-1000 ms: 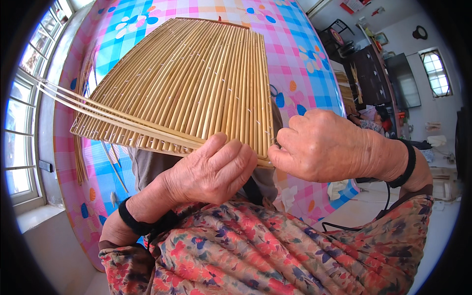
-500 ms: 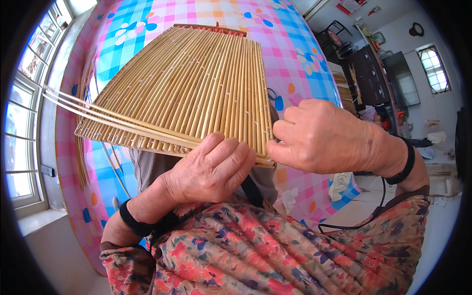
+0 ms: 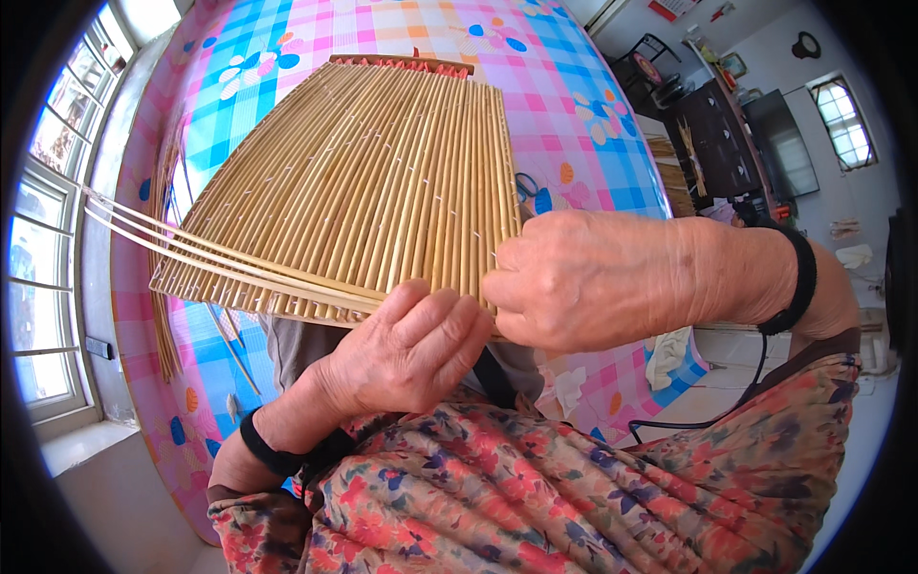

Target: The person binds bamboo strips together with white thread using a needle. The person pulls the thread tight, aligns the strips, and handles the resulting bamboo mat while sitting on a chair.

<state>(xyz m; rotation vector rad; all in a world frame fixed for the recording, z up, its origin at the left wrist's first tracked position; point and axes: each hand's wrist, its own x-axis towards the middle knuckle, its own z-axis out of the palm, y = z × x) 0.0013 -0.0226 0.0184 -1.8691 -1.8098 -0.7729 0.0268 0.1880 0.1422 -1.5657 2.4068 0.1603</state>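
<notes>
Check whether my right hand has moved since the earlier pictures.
Yes. Judged against the checked cloth, your right hand has moved left, over the near right corner of the mat.

Mat [image 3: 363, 182], near right corner: the person's left hand [image 3: 411, 344] and right hand [image 3: 583, 277] crowd the edge side by side, blocking entry.
Mat, left: long pale strips [image 3: 239, 256] jut past its edge, obstructing a low sweep; a bundle of thin sticks [image 3: 164, 335] lies farther out.
Mat, far side: beyond the red-trimmed bar [image 3: 402, 65], flat checked cloth [image 3: 555, 86] leaves passing room.
Mat, right: passage over cloth, except a dark-looped tool [image 3: 522, 186] near its edge.
</notes>
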